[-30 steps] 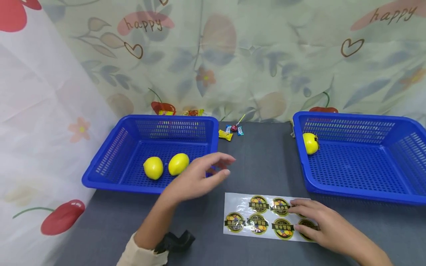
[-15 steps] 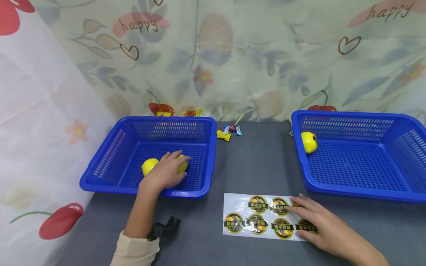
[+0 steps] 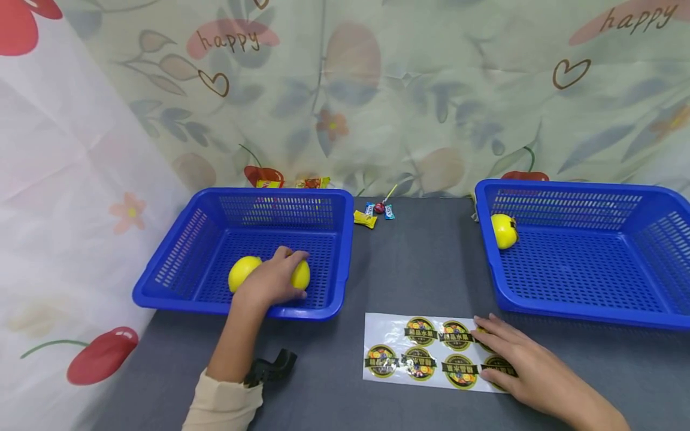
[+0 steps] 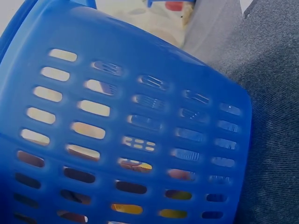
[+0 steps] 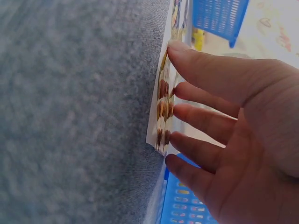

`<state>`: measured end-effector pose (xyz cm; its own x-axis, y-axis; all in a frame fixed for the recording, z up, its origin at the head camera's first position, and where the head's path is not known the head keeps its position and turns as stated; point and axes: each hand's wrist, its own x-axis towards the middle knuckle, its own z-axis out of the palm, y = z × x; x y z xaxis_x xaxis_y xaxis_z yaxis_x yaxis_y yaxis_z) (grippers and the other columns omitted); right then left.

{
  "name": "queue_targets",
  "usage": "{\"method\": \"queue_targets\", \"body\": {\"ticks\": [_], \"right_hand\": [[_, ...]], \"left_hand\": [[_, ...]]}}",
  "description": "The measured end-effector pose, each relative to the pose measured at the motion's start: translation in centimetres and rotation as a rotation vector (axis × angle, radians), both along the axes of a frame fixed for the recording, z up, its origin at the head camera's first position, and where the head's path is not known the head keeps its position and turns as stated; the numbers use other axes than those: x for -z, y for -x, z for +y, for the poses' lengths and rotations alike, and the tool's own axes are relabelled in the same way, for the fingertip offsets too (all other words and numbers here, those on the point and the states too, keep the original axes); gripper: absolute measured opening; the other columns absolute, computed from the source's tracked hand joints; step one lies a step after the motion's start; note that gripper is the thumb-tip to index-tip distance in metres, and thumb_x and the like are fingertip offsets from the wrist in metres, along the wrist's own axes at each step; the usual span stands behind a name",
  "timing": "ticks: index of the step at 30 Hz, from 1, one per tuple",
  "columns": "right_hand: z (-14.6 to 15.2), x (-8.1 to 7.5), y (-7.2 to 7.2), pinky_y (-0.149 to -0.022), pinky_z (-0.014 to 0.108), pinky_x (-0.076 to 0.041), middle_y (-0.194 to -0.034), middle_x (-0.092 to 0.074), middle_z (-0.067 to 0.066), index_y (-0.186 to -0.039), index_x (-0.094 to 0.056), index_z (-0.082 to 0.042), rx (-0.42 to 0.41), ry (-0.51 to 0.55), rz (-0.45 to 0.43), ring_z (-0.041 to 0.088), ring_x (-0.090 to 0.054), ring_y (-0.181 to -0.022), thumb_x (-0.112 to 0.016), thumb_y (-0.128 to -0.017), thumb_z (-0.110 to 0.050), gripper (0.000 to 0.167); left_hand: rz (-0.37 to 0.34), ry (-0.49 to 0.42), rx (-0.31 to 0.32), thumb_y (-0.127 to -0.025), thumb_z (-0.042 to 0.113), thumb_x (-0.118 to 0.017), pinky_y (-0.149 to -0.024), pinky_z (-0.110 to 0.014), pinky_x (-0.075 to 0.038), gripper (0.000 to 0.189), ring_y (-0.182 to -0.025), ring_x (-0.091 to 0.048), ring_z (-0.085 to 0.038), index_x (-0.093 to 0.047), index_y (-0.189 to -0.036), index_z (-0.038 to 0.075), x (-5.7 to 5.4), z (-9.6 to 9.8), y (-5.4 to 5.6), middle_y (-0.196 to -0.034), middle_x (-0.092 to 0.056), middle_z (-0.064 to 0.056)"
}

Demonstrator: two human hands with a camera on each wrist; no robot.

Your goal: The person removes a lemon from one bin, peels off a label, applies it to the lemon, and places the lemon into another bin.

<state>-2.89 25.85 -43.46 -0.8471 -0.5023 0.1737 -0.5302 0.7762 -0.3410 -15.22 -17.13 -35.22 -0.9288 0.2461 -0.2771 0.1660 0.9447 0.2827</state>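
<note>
Head view: right-hand grip (image 3: 530, 368) rests on right end of sticker sheet (image 3: 381, 330), fingers extended, holding nothing; sheet's long axis runs left-right on worktop (image 3: 415, 263). Farther, left-hand grip (image 3: 269, 279) reaches over near rim of left basket (image 3: 307, 313), curled around first lemon (image 3: 302, 275), whose long axis is hidden; sheet lies nearer and rightward. Second lemon (image 3: 241, 272) just left of grip. Farthest, right basket (image 3: 582, 317) holds yellow fruit (image 3: 504, 231).
</note>
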Motion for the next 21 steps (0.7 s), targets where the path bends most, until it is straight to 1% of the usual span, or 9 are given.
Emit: {"method": "queue_targets", "body": {"ticks": [1,3,6,7,9,14,15,19,21], "right_hand": [[0.05,0.0,0.01,-0.106,0.01,-0.021,-0.144,-0.054,0.009,-0.134,-0.064,-0.009,0.0,-0.001,-0.001,0.039,-0.049,-0.131,-0.086,-0.078,-0.027,0.063],[0.14,0.08,0.03,-0.107,0.008,-0.016,-0.144,-0.054,0.01,-0.134,-0.064,-0.008,-0.005,0.008,0.003,0.041,-0.049,-0.13,-0.086,-0.078,-0.027,0.063],[0.23,0.18,0.01,-0.108,0.007,-0.013,-0.143,-0.054,0.012,-0.134,-0.063,-0.007,-0.012,0.016,0.015,0.04,-0.049,-0.131,-0.085,-0.079,-0.026,0.063],[0.25,0.19,0.0,-0.105,0.004,-0.005,-0.144,-0.054,0.012,-0.134,-0.063,-0.007,-0.012,0.021,0.016,0.04,-0.049,-0.131,-0.086,-0.079,-0.026,0.063],[0.3,0.22,-0.01,-0.104,0.003,-0.004,-0.144,-0.054,0.012,-0.135,-0.063,-0.007,-0.008,0.021,0.009,0.039,-0.048,-0.132,-0.085,-0.08,-0.027,0.063],[0.39,0.04,-0.06,-0.106,0.006,-0.013,-0.146,-0.052,0.01,-0.137,-0.062,-0.01,0.007,0.012,-0.026,0.038,-0.047,-0.133,-0.083,-0.082,-0.031,0.062],[0.4,0.03,-0.08,-0.108,0.011,-0.021,-0.146,-0.052,0.01,-0.137,-0.061,-0.01,0.007,0.009,-0.032,0.038,-0.047,-0.133,-0.083,-0.083,-0.031,0.062],[0.31,-0.04,-0.13,-0.107,0.021,-0.032,-0.148,-0.051,0.007,-0.138,-0.061,-0.012,0.02,-0.008,-0.062,0.038,-0.046,-0.134,-0.081,-0.084,-0.035,0.063],[0.28,-0.05,-0.17,-0.104,0.028,-0.038,-0.148,-0.05,0.007,-0.139,-0.061,-0.012,0.02,-0.019,-0.069,0.037,-0.045,-0.135,-0.081,-0.084,-0.036,0.063]], "left_hand": [[-0.006,0.0,0.002,-0.086,0.023,-0.08,-0.1,-0.06,-0.042,0.074,-0.121,-0.052,-0.039,-0.046,-0.15,0.012,0.06,0.0,0.04,-0.144,-0.043,-0.021],[-0.012,-0.004,0.011,-0.084,0.022,-0.082,-0.101,-0.061,-0.041,0.076,-0.123,-0.051,-0.039,-0.045,-0.151,0.012,0.16,0.0,0.11,-0.145,-0.043,-0.021],[-0.013,-0.003,0.019,-0.082,0.021,-0.084,-0.101,-0.06,-0.042,0.079,-0.122,-0.051,-0.039,-0.045,-0.151,0.011,0.24,0.02,0.16,-0.143,-0.045,-0.021],[-0.013,-0.001,0.021,-0.082,0.021,-0.084,-0.1,-0.06,-0.042,0.08,-0.121,-0.051,-0.038,-0.045,-0.151,0.011,0.25,0.03,0.17,-0.142,-0.046,-0.021],[-0.011,-0.001,0.023,-0.081,0.02,-0.085,-0.1,-0.06,-0.043,0.08,-0.12,-0.052,-0.038,-0.045,-0.15,0.012,0.2,0.09,0.11,-0.14,-0.047,-0.02],[0.0,-0.017,0.03,-0.081,0.02,-0.085,-0.096,-0.058,-0.046,0.078,-0.112,-0.054,-0.035,-0.048,-0.148,0.013,0.1,0.2,-0.02,-0.134,-0.05,-0.019],[0.005,-0.022,0.028,-0.081,0.02,-0.085,-0.095,-0.058,-0.046,0.077,-0.109,-0.055,-0.035,-0.048,-0.147,0.013,0.09,0.21,-0.04,-0.133,-0.05,-0.019],[0.027,-0.044,0.022,-0.081,0.02,-0.085,-0.089,-0.055,-0.049,0.074,-0.098,-0.056,-0.034,-0.05,-0.146,0.014,0.04,0.22,-0.11,-0.128,-0.048,-0.02],[0.046,-0.068,0.026,-0.081,0.021,-0.085,-0.088,-0.054,-0.05,0.074,-0.097,-0.056,-0.033,-0.05,-0.146,0.014,0.02,0.24,-0.16,-0.128,-0.047,-0.019]]}}
